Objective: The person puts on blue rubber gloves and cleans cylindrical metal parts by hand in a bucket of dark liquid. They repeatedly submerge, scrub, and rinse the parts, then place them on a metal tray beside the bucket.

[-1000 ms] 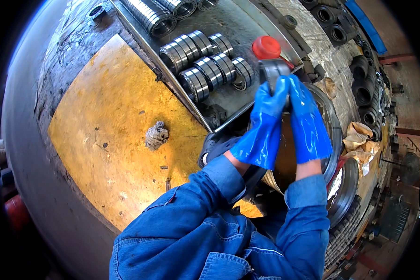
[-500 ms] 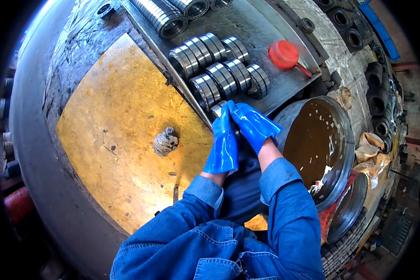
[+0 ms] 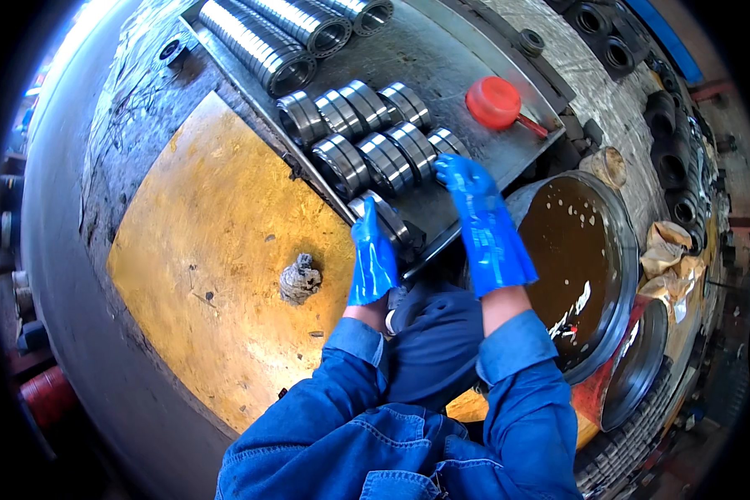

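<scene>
My left hand point(image 3: 373, 260), in a blue rubber glove, grips the near side of a shiny steel bearing ring point(image 3: 385, 218) at the tray's near corner. Its thumb side is partly hidden. Further right, my right hand point(image 3: 485, 221), gloved alike, reaches over the tray edge with fingers bunched against the end bearing ring point(image 3: 448, 143); whether anything is pinched in them is hidden. Beside both hands, two short rows of bearing rings point(image 3: 389, 162) lie on their sides in the metal tray point(image 3: 408, 62).
Long stacks of steel rings point(image 3: 254, 42) fill the tray's far end. A red scoop point(image 3: 493, 102) lies at its right. A round metal tub point(image 3: 629, 250) of brown liquid stands right of me. Left is a yellowish board point(image 3: 200, 217) with a crumpled rag point(image 3: 300, 279).
My hands, together on one ring at the tray's near edge, have parted. The left stays low by a ring; the right has moved right and up to the end ring. The view has shifted slightly.
</scene>
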Demonstrator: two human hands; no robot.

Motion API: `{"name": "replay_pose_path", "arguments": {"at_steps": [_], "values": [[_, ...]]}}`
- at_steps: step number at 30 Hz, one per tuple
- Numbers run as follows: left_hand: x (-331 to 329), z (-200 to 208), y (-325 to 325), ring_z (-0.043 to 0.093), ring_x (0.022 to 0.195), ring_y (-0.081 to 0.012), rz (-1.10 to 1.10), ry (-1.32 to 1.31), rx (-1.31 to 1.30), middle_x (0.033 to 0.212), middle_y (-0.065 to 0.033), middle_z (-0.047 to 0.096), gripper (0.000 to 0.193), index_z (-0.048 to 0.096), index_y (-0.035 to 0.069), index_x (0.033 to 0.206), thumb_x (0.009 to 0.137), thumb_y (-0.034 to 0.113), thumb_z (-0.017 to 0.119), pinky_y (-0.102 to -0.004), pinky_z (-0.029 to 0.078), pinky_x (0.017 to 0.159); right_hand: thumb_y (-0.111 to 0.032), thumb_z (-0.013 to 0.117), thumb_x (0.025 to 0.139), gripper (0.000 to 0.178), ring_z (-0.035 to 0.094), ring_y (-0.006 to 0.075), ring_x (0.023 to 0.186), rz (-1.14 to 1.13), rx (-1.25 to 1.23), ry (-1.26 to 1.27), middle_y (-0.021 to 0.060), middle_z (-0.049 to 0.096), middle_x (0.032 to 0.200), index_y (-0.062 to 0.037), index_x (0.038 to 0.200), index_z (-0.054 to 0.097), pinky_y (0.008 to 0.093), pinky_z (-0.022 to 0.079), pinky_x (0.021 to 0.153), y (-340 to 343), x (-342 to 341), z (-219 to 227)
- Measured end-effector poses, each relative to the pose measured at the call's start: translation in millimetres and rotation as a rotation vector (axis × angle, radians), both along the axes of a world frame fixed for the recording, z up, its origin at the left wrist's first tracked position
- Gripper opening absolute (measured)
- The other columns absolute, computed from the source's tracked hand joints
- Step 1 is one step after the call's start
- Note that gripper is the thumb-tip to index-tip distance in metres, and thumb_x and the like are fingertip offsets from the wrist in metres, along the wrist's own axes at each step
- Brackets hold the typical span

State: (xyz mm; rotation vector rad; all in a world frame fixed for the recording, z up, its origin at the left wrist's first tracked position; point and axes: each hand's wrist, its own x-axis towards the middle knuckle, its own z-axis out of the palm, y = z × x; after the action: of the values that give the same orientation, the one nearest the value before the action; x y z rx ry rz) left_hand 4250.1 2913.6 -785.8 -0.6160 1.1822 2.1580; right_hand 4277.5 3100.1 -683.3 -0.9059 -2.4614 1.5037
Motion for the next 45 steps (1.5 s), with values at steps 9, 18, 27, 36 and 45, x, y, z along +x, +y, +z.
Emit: {"name": "replay_pose_path", "arguments": {"at_steps": [9,18,27,36,45], "values": [[-80,-20,-24,0.067,0.110,-0.0291,-0.507,0.305,-0.241,0.122,-0.0101,0.070,0.048,0.063,0.013,0.132,0.105,0.049,0.046,-0.0436,0.052,0.100,-0.045,0.056,0.104,0.053,0.071,0.0263,0.101,-0.700,-0.354,0.016,0.0097,0.072,0.126,-0.0140,0.147,0.056,0.0441,0.056,0.084,113,297,8],[-162,0,-83,0.064,0.117,-0.0286,-0.481,0.130,-0.369,0.134,-0.0142,0.065,0.055,0.052,0.007,0.147,0.101,0.039,0.053,-0.0373,0.048,0.088,-0.046,0.066,0.094,0.052,0.071,0.0304,0.111,-0.721,-0.069,-0.225,0.0164,0.075,0.119,-0.0067,0.128,0.069,0.0413,0.056,0.096,24,431,-39],[13,214,99,0.063,0.127,-0.0327,-0.708,0.714,-0.027,0.142,-0.0217,0.061,0.043,0.056,-0.004,0.140,0.109,0.022,0.043,-0.0405,0.049,0.109,-0.047,0.072,0.087,0.061,0.067,0.0383,0.117,-0.413,0.277,-0.396,0.0200,0.071,0.124,-0.0067,0.132,0.066,0.0466,0.053,0.101,-9,373,-1],[140,176,213,0.069,0.118,-0.0324,-1.010,0.266,-0.052,0.127,-0.0187,0.071,0.041,0.063,0.002,0.132,0.104,0.032,0.056,-0.0416,0.052,0.100,-0.041,0.074,0.081,0.056,0.067,0.0401,0.115,-0.439,0.351,-0.548,0.0185,0.070,0.123,-0.0101,0.127,0.064,0.0497,0.054,0.099,42,340,-8],[149,168,235,0.071,0.113,-0.0293,-1.181,0.248,0.024,0.129,-0.0168,0.071,0.047,0.062,0.004,0.133,0.108,0.042,0.051,-0.0383,0.055,0.096,-0.035,0.078,0.077,0.051,0.069,0.0368,0.114,-0.177,0.442,-0.873,0.0158,0.070,0.125,-0.0127,0.121,0.068,0.0497,0.056,0.094,78,367,-23]]}}
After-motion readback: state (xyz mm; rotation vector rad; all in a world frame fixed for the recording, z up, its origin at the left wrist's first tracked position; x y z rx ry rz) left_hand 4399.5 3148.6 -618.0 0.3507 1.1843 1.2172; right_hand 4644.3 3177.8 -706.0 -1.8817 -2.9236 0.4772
